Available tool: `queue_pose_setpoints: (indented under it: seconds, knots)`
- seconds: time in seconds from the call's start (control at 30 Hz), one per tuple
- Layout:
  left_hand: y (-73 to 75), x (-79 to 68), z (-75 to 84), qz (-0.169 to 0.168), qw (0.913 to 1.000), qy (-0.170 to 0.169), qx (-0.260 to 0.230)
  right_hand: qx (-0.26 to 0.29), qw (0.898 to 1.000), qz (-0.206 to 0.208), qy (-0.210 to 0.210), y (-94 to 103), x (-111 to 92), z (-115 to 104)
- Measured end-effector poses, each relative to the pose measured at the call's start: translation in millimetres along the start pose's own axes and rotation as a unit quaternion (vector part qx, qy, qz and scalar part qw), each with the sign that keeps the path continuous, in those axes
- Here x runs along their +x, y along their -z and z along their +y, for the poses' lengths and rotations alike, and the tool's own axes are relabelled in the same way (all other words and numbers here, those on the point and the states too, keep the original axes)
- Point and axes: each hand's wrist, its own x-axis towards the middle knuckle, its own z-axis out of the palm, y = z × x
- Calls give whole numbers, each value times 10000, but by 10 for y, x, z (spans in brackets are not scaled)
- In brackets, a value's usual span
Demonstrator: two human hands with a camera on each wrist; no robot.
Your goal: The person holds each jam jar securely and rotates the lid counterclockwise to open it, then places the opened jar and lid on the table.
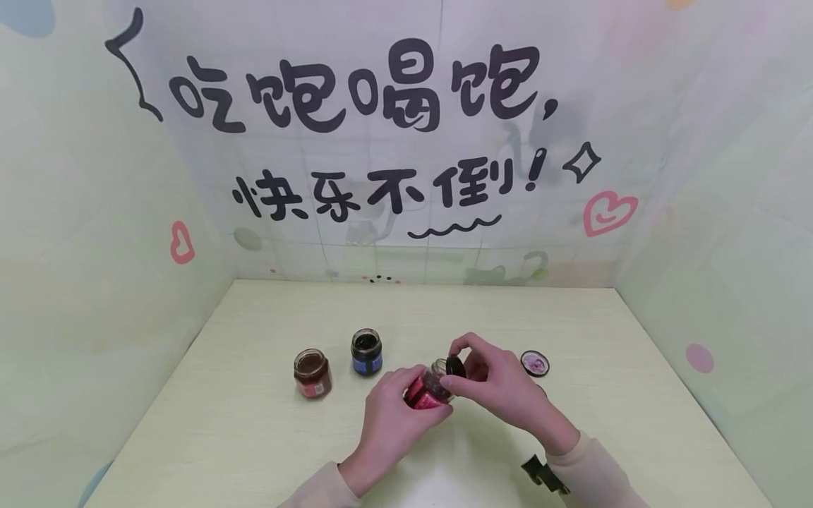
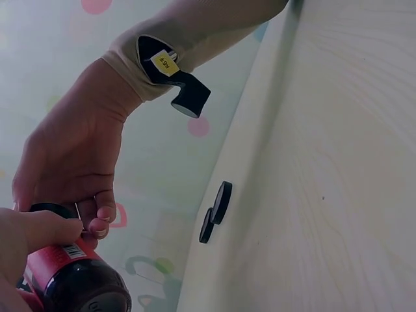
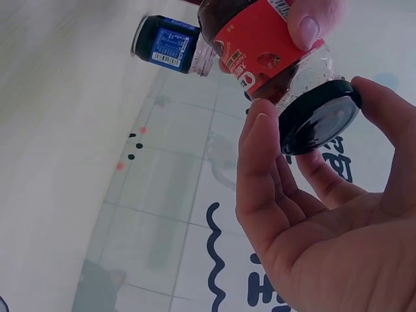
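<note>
A glass jar (image 1: 424, 396) with a red label showing strawberries is tilted above the table, gripped by my left hand (image 1: 390, 416). Dark red contents show inside, with clear glass near its neck in the right wrist view. My right hand (image 1: 502, 386) pinches a black lid (image 3: 320, 118) by its edge between thumb and fingers. This lid stands at a slant against the jar's mouth; whether it touches the rim I cannot tell. Part of the jar is hidden by my left fingers.
Left of my hands stand two lidless jars: a red-labelled one (image 1: 312, 374) and a blue-labelled one (image 1: 366, 353). Beyond my right hand lies an upturned lid (image 1: 536, 363) with purple residue; another lid (image 2: 206, 226) is beside it. Printed walls enclose the table (image 1: 254, 437).
</note>
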Motion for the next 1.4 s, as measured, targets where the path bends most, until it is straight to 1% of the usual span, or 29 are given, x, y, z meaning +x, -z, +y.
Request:
queue_pose_setpoints:
  seconds: [0.2, 0.43, 0.53, 0.6, 0.73, 1.03, 1.23, 1.4]
  knots:
    - [6, -8, -54, 80, 9999, 152, 4, 125, 9997, -167, 141, -2, -11, 14]
    - [28, -7, -86, 131, 9996, 229, -27, 475, 9982, -298, 218, -8, -16, 41]
    - [49, -12, -99, 121, 9994, 317, -86, 527, 9979, -291, 260, -19, -11, 61]
    - [64, -17, -107, 128, 9991, 385, -125, 465, 9982, -238, 284, -29, -6, 72]
    - [92, -25, -127, 186, 9986, 460, -180, 387, 9988, -150, 259, -48, 5, 103]
    - [127, -54, -194, 229, 9973, 670, -204, 796, 9966, -81, 213, -66, -2, 157]
    - [167, -64, -243, 287, 9969, 706, -218, 685, 9976, -77, 82, -61, -5, 199]
    - [195, -78, -292, 306, 9958, 815, -277, 576, 9983, -73, -57, -57, -13, 234]
